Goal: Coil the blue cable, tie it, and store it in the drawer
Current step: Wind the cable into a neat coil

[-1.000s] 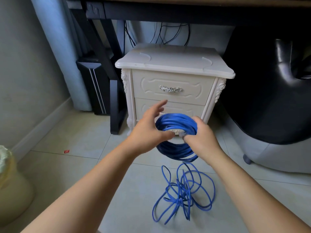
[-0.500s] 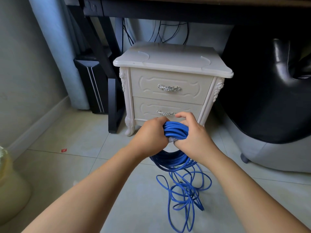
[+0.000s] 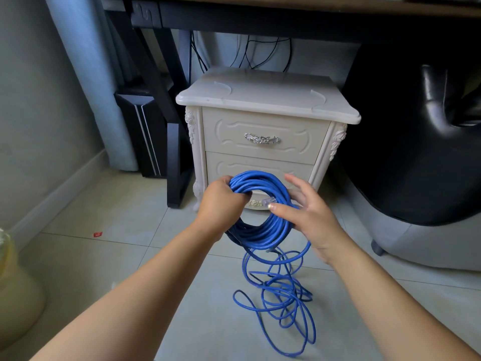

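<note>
A thick coil of blue cable [image 3: 263, 230] hangs upright in front of the cream nightstand. My left hand [image 3: 221, 204] is closed around the coil's left side. My right hand [image 3: 309, 217] is at the coil's right side, fingers spread, thumb pressing near the clear plug [image 3: 268, 201] on the coil. Loose blue loops [image 3: 283, 306] trail from the coil down onto the tiled floor. The nightstand's upper drawer [image 3: 263, 136] and lower drawer [image 3: 260, 165] are both closed; the coil hides the lower handle.
The nightstand [image 3: 265, 100] stands under a dark desk [image 3: 260, 19]. A black desk leg [image 3: 177, 162] and a computer tower [image 3: 143, 131] stand to the left, a black office chair [image 3: 416, 142] to the right. A yellowish bag [image 3: 15, 295] sits at the left edge.
The coil has been rounded out and lifted from a bunched grip. My right hand has opened and shifted to the coil's right side. More loose cable has been drawn up from the floor.
</note>
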Demonstrator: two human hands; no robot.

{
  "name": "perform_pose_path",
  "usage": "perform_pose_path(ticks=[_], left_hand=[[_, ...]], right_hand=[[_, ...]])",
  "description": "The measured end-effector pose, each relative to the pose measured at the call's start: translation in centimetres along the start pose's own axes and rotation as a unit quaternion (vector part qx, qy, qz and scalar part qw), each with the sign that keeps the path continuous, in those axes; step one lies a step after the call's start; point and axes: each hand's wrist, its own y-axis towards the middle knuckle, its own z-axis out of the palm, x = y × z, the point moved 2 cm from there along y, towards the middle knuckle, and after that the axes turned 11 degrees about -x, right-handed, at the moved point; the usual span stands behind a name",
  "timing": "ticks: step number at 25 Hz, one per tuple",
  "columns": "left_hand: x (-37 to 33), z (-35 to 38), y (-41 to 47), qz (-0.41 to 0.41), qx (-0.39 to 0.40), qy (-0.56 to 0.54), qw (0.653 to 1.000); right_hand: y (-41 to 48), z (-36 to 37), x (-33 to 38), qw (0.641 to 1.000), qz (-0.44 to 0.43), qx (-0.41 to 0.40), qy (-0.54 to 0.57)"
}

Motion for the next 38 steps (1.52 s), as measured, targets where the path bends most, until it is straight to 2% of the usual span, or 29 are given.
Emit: perform_pose_path(ticks=[3, 5, 7, 10, 14, 17, 19, 21, 23, 25, 27, 31, 33, 36, 38], left_hand=[[0.4, -0.2, 0.3, -0.034, -0.003, -0.029, 0.999], [0.5, -0.4, 0.3, -0.08, -0.002, -0.068, 0.994], [0.5, -0.5, 0.1, -0.12, 0.002, -0.111, 0.987], [0.3, 0.1, -0.5, -0.102, 0.035, -0.097, 0.989], [0.5, 0.1, -1.1, -0.048, 0.147, -0.027, 0.988], [0.3, -1.2, -1.3, -0.067, 0.316, -0.045, 0.945], [-0.2, -1.9, -1.3, -0.063, 0.378, -0.049, 0.923], [-0.6, -1.9, -1.0, -0.041, 0.337, -0.052, 0.939], [-0.9, -1.1, -1.1, 0.037, 0.284, 0.008, 0.958], [-0.7, -0.1, -1.6, 0.166, 0.239, 0.138, 0.947], [-0.5, 0.3, -1.6, 0.214, 0.175, 0.186, 0.943], [-1.1, 0.4, -1.3, 0.198, 0.115, 0.12, 0.966], [-1.0, 0.1, -0.9, 0.145, 0.093, 0.057, 0.983], [-0.9, -0.3, -0.4, 0.039, 0.064, -0.068, 0.995], [-1.0, -0.4, -0.5, -0.002, 0.043, -0.13, 0.991]], right_hand=[[0.4, -1.0, 0.6, 0.997, 0.014, 0.025, 0.068], [0.2, -0.9, 0.1, 0.996, 0.033, 0.029, 0.075], [-0.5, 0.1, -0.8, 0.998, 0.04, 0.026, 0.036], [-1.1, 0.9, -1.0, 0.999, -0.008, -0.007, -0.048], [-0.4, 0.2, -1.0, 0.992, -0.058, -0.053, -0.101], [-0.2, 0.0, -0.9, 0.986, -0.078, -0.084, -0.118], [0.0, 0.0, -0.7, 0.981, -0.107, -0.069, -0.149], [-0.2, 0.3, -0.5, 0.964, -0.151, -0.022, -0.216], [-0.7, 0.9, -0.3, 0.935, -0.199, 0.022, -0.293], [-1.0, 1.4, -0.1, 0.9, -0.229, 0.041, -0.369], [-1.1, 1.6, 0.5, 0.891, -0.237, 0.029, -0.386], [-0.2, 0.6, 0.6, 0.961, -0.162, -0.039, -0.222], [0.3, 0.1, 0.1, 0.988, -0.078, -0.018, -0.133], [0.3, 0.0, -1.0, 0.999, 0.034, 0.024, -0.013], [0.3, 0.1, -0.9, 0.996, 0.069, 0.032, 0.052]])
